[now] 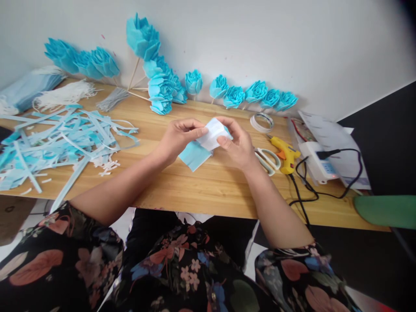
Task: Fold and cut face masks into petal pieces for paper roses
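Between my two hands is a small white-and-blue fabric piece (212,135), its white side facing me. My left hand (180,136) pinches its left edge between thumb and fingers. On the other side, my right hand (238,143) grips the right edge, thumb in front and fingers behind. Just below lies a light blue fabric square (195,157) on the wooden table (201,190); its upper part is hidden by the held piece. White-handled scissors (269,161) rest right beside my right hand, partly covered by it.
Blue fabric flowers (160,86) on sticks lean along the wall. Cut strips (65,143) heap at the left, near white ear loops (66,93), grey wires (113,99) and stacked masks (32,89). At right are a tape roll (261,122), yellow glue gun (286,154) and power strip (318,162).
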`<state>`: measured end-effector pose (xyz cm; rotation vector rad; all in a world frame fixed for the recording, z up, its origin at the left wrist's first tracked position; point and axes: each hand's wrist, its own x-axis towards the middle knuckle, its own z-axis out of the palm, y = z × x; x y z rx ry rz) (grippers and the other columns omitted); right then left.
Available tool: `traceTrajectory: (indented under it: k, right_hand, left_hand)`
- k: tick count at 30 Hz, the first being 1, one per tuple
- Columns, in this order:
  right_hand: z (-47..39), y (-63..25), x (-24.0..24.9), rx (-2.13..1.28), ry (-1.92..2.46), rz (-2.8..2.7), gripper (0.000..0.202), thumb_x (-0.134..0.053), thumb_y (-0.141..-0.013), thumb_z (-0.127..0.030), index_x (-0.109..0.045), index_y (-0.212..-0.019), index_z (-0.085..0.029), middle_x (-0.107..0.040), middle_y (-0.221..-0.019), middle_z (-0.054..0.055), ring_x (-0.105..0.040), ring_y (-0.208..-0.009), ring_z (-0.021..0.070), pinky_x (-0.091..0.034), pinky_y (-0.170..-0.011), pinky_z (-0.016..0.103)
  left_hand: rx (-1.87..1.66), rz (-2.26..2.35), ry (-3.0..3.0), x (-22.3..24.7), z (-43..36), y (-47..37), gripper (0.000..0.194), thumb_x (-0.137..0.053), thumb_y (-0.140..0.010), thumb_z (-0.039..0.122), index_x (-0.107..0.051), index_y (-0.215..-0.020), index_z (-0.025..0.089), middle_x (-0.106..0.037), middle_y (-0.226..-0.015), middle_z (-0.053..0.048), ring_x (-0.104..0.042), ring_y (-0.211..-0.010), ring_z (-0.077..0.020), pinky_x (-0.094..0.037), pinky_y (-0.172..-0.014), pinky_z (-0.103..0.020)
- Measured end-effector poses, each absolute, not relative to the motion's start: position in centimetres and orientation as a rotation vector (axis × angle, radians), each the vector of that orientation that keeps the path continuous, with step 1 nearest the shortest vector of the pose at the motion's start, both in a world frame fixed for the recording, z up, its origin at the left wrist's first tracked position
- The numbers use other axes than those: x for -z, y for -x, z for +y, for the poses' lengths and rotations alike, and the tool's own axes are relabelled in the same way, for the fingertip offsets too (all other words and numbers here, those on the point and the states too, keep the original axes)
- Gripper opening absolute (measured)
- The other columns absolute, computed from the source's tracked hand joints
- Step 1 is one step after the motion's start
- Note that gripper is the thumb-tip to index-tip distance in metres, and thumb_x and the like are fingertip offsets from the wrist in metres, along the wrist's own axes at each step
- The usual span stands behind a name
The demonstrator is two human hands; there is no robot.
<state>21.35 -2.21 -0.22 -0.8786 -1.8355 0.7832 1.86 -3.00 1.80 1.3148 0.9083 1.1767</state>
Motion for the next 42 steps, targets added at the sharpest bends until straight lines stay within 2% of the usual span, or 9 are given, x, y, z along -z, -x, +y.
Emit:
traceTrajectory:
  k: [2,9,13,17,21,32,42]
  right_hand:
    - [-2.0,-21.3,0.7,-0.827,0.912,-1.815,0.053,-0.066,-0.082,-0.059,-0.060,-0.124,-0.027,-0.070,-0.116,0.003,-0.066,-0.104,0.0210,-0.056,-0.087,0.035]
    - [-2.1,-21.0,1.2,-0.782,1.045,-1.661,0.026,-0.066,-0.084,-0.045,-0.073,-0.094,-0.023,-0.076,-0.097,0.001,-0.070,-0.093,0.0210,-0.056,-0.087,0.037]
    - [-2.4,-20.9,0.4,-0.677,1.066,-1.700,0.018,-0.066,-0.084,-0.036,-0.074,-0.090,-0.021,-0.077,-0.092,0.002,-0.071,-0.088,0.0205,-0.056,-0.081,0.035]
    - [-2.8,-20.8,-0.4,-0.567,1.110,-1.751,0.015,-0.065,-0.083,-0.031,-0.074,-0.090,-0.020,-0.077,-0.088,0.002,-0.071,-0.082,0.0200,-0.055,-0.076,0.034]
    - [-3.0,-20.7,-0.6,-0.490,1.152,-1.799,0.016,-0.065,-0.083,-0.031,-0.075,-0.089,-0.020,-0.077,-0.087,0.003,-0.071,-0.081,0.0205,-0.055,-0.075,0.034]
    - [-2.8,-20.8,-0.3,-0.431,1.174,-1.817,0.017,-0.067,-0.083,-0.035,-0.075,-0.083,-0.020,-0.076,-0.082,0.002,-0.070,-0.077,0.0198,-0.054,-0.074,0.033]
    - [-2.7,-20.9,-0.4,-0.456,1.189,-1.779,0.018,-0.068,-0.082,-0.038,-0.075,-0.081,-0.021,-0.076,-0.081,0.001,-0.069,-0.076,0.0189,-0.054,-0.072,0.032]
  left_hand:
    - [-1.181,0.887,-1.254,-1.7,-2.9,-1.9,0.019,-0.076,-0.073,0.035,-0.070,-0.074,0.017,-0.069,-0.074,-0.002,-0.061,-0.069,-0.0138,-0.046,-0.064,-0.025]
    - [-1.180,0.864,-1.227,-1.3,-2.7,-1.9,0.019,-0.076,-0.074,0.034,-0.069,-0.073,0.016,-0.066,-0.069,0.000,-0.057,-0.062,-0.0109,-0.043,-0.058,-0.024]
    - [-1.190,0.880,-1.296,-1.2,-2.4,-1.9,0.018,-0.075,-0.074,0.032,-0.067,-0.073,0.016,-0.063,-0.066,0.001,-0.053,-0.059,-0.0096,-0.040,-0.056,-0.023]
    - [-1.201,0.900,-1.428,-1.2,-2.2,-1.8,0.022,-0.075,-0.075,0.036,-0.069,-0.077,0.016,-0.067,-0.073,-0.001,-0.056,-0.065,-0.0108,-0.041,-0.060,-0.023]
    - [-1.202,0.935,-1.550,-1.2,-2.1,-1.6,0.025,-0.072,-0.078,0.041,-0.071,-0.077,0.015,-0.068,-0.076,-0.003,-0.058,-0.069,-0.0122,-0.041,-0.062,-0.025]
    - [-1.206,0.992,-1.647,-1.1,-2.1,-1.4,0.020,-0.068,-0.080,0.033,-0.070,-0.069,0.016,-0.065,-0.071,-0.002,-0.056,-0.067,-0.0122,-0.040,-0.061,-0.026]
    - [-1.205,0.958,-1.670,-1.3,-2.1,-1.4,0.026,-0.069,-0.081,0.037,-0.066,-0.064,0.016,-0.060,-0.063,0.000,-0.053,-0.061,-0.0110,-0.038,-0.056,-0.025]
